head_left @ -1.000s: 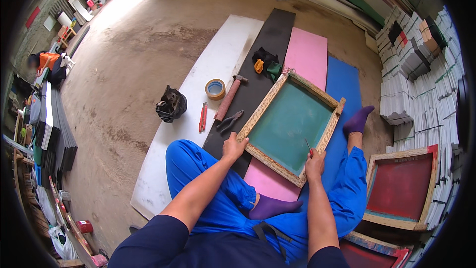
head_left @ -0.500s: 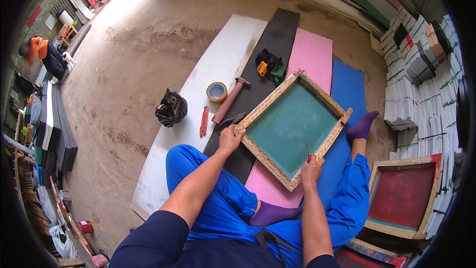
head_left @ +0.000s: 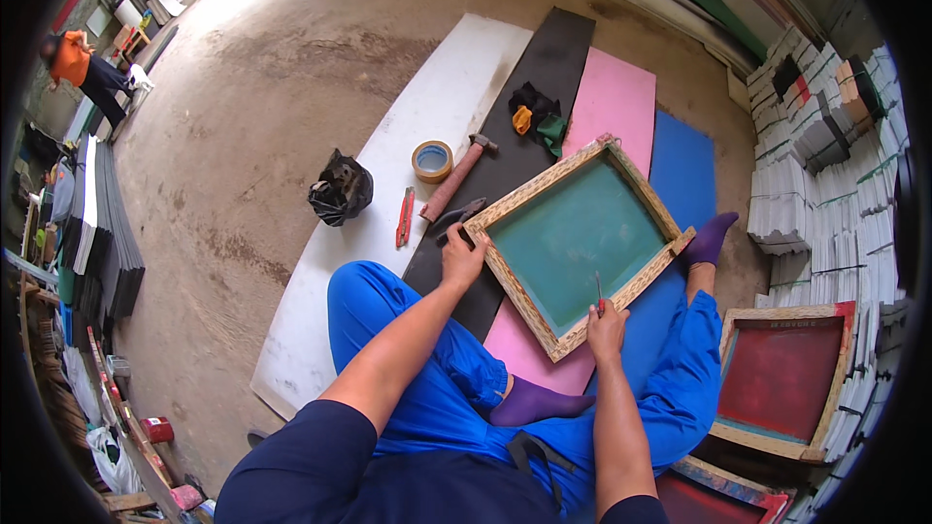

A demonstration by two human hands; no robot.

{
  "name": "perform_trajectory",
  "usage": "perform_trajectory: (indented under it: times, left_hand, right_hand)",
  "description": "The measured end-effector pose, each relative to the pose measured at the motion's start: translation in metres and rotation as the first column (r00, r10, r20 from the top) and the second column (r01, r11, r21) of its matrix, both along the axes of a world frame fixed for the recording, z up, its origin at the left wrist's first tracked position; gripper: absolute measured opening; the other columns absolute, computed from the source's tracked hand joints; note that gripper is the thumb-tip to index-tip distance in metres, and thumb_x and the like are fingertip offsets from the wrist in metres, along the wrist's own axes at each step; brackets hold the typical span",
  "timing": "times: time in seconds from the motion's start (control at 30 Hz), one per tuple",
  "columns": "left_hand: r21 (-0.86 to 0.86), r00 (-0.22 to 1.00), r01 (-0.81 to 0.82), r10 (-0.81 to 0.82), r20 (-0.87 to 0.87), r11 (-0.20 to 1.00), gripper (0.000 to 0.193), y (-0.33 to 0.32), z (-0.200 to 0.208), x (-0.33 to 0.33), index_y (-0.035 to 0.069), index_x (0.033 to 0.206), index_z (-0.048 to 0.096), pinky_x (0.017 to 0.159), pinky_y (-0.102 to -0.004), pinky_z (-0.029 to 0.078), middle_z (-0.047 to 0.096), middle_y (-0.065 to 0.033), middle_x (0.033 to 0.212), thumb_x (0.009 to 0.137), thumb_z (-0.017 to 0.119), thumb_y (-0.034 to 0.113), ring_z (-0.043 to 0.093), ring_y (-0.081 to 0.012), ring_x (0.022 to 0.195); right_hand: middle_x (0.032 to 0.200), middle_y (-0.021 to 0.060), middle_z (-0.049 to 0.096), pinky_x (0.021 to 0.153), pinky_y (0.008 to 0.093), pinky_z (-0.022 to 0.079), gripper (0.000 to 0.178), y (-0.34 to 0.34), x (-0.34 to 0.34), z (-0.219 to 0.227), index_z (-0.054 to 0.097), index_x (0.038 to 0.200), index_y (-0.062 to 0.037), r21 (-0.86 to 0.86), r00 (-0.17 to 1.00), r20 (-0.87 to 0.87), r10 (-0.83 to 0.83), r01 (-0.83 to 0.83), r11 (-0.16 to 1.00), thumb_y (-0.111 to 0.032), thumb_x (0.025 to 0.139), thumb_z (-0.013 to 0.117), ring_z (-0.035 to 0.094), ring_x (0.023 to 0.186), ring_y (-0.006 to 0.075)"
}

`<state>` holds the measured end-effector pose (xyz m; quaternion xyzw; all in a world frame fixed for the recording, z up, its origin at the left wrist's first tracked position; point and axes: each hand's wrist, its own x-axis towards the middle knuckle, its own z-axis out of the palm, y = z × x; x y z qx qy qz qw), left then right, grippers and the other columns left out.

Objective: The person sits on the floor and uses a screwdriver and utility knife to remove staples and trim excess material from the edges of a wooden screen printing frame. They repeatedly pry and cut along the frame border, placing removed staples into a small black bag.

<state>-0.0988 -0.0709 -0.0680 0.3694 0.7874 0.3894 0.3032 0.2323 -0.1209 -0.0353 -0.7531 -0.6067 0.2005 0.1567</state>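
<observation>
A wooden screen-printing frame [head_left: 529,310] with green mesh lies tilted in front of me, on and above the coloured sheets. At its left corner is my left hand [head_left: 463,258], thumb and fingers apart, close to the wood. Beyond those fingers a dark object [head_left: 460,216] rests on the black sheet. My right hand [head_left: 607,332] is closed on a slim red-handled tool [head_left: 601,307] at the frame's lower right edge. The tool's thin metal shaft points up over the mesh; its exact kind is unclear.
Left of the frame lie a hammer [head_left: 458,180], tape roll [head_left: 432,161], red utility knife [head_left: 405,217] and black bag [head_left: 341,189]. Dark, yellow and green cloth [head_left: 535,119] sits beyond. At right are a red-meshed frame [head_left: 784,378] and paper stacks [head_left: 782,204]. A person [head_left: 83,68] stands far left.
The frame has turned slightly clockwise. My left fingers have loosened from its left corner. My right hand still holds the tool by the lower edge. The far person has shifted posture.
</observation>
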Motion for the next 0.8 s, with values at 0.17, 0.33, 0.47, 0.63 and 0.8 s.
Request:
perform_trajectory:
  times: [0.17,0.33,0.47,0.63,0.8]
  left_hand:
    - [-0.055,0.980,0.172,-0.165,0.113,0.984,0.103,-0.033,-0.004,0.034,0.001,0.157,0.020,0.104,-0.0477,0.048,0.062,-0.0338,0.128,0.082,0.079,0.042,0.061,-0.0469,0.120]
    - [-0.029,0.944,0.291,-0.282,0.173,0.956,0.115,-0.037,0.011,0.019,-0.007,0.158,0.011,0.104,-0.0440,0.049,0.061,-0.0321,0.130,0.079,0.084,0.034,0.062,-0.0440,0.121]
    - [0.026,0.951,0.304,-0.305,0.053,0.952,0.107,-0.027,-0.006,0.015,-0.008,0.156,0.023,0.102,-0.0425,0.050,0.061,-0.0341,0.129,0.077,0.085,0.030,0.064,-0.0426,0.118]
    - [0.221,0.909,0.288,-0.339,0.245,0.932,0.082,-0.007,-0.012,0.024,-0.001,0.148,0.047,0.097,-0.0413,0.052,0.067,-0.0288,0.123,0.079,0.082,0.026,0.068,-0.0379,0.111]
    - [0.220,0.893,0.341,-0.388,0.226,0.914,0.067,-0.008,-0.012,0.019,-0.002,0.145,0.052,0.101,-0.0370,0.052,0.068,-0.0213,0.129,0.086,0.076,0.020,0.068,-0.0288,0.118]
  right_hand:
    - [0.096,0.0237,0.068,0.086,0.0501,0.051,0.026,0.010,0.011,-0.023,0.067,0.109,-0.0069,-0.012,0.999,0.047,-0.007,0.008,1.000,-0.023,0.090,0.069,0.060,0.100,0.0439]
    - [0.091,0.0191,0.072,0.083,0.0483,0.054,0.026,0.010,0.013,-0.030,0.067,0.108,-0.0063,-0.013,0.996,0.076,0.048,-0.047,0.999,-0.023,0.088,0.068,0.069,0.091,0.0389]
    - [0.085,0.0175,0.072,0.070,0.0453,0.059,0.025,-0.005,-0.002,-0.031,0.066,0.107,-0.0056,-0.129,0.998,0.032,0.045,-0.040,0.991,-0.024,0.091,0.067,0.073,0.074,0.0344]
    - [0.099,0.0199,0.073,0.090,0.0490,0.052,0.034,-0.022,-0.006,-0.051,0.066,0.114,-0.0067,-0.271,0.991,-0.121,-0.063,0.028,0.962,-0.031,0.091,0.067,0.068,0.102,0.0409]
    - [0.085,0.0170,0.069,0.058,0.0399,0.059,0.033,-0.036,-0.042,-0.012,0.063,0.115,-0.0025,-0.362,0.952,-0.271,-0.142,0.036,0.932,-0.030,0.097,0.063,0.071,0.062,0.0287]
